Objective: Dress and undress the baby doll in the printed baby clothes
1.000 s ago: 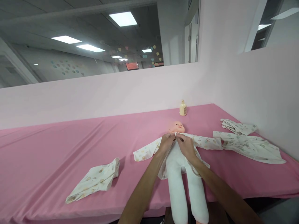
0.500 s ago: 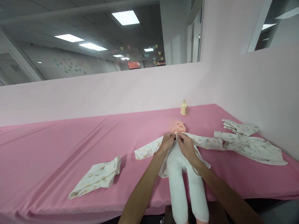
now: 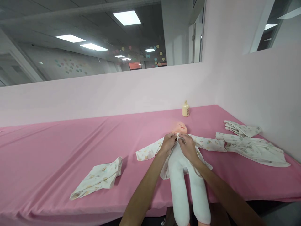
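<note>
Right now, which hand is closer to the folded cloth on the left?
The left. The left hand holds the small shirt near its neckline, beyond and to the right of the folded cloth; the right hand is farther right.

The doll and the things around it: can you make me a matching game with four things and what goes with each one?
Things:
1. doll's legs
2. bottle
3. sheet
4. left hand and right hand

Clues:
A. plain pink, spread out flat with some creases
B. at the shirt, just below the doll's head
C. covered in white, reaching past the sheet's front edge
D. pale yellow, standing near the wall

Right pairs: 1-C, 2-D, 3-A, 4-B
</note>
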The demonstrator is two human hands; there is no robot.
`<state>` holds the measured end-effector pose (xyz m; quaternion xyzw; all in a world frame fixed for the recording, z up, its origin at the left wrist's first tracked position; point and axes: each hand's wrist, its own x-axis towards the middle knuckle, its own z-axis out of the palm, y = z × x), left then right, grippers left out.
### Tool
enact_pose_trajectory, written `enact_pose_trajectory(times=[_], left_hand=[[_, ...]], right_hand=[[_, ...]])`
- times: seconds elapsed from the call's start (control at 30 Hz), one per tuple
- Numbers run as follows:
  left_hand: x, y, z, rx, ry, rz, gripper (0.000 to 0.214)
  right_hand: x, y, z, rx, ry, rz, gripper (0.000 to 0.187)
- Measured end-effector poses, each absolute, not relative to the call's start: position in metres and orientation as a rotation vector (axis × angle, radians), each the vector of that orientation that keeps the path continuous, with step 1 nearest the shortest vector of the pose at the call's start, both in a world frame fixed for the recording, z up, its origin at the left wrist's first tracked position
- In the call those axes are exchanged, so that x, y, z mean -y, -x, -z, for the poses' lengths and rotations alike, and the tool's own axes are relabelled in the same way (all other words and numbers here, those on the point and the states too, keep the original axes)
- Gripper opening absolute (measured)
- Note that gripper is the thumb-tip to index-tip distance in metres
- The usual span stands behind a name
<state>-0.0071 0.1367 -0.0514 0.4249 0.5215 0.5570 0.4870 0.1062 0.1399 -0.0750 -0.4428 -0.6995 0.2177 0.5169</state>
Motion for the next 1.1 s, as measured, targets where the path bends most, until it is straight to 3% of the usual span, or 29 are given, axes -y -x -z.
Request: enact_pose_trajectory(times=[0.33, 0.63, 0.77, 0.97, 1.1], left_hand=[[-0.134, 0.013, 0.049, -1.323, -1.211, -1.319, 0.026], [-0.082, 0.016, 0.042, -2.005, -1.844, -0.988, 0.016], [-0.073, 0.013, 0.046, -2.118, -1.843, -0.96, 0.015], [-0.075, 0.002, 0.057, -1.932, -2.017, -1.112, 0.018], [-0.075, -0.004, 0.065, -1.905, -2.097, -1.185, 0.019]], right_hand=[[-0.135, -0.112, 0.075, 1.709, 1.062, -0.487, 0.031], [-0.108, -0.143, 0.075, 1.946, 1.327, -0.221, 0.021], [-0.103, -0.148, 0.064, 1.943, 1.41, -0.298, 0.018], [-0.1, -0.151, 0.059, 1.802, 1.342, -0.61, 0.019], [-0.096, -0.147, 0.06, 1.7, 1.238, -0.644, 0.019]])
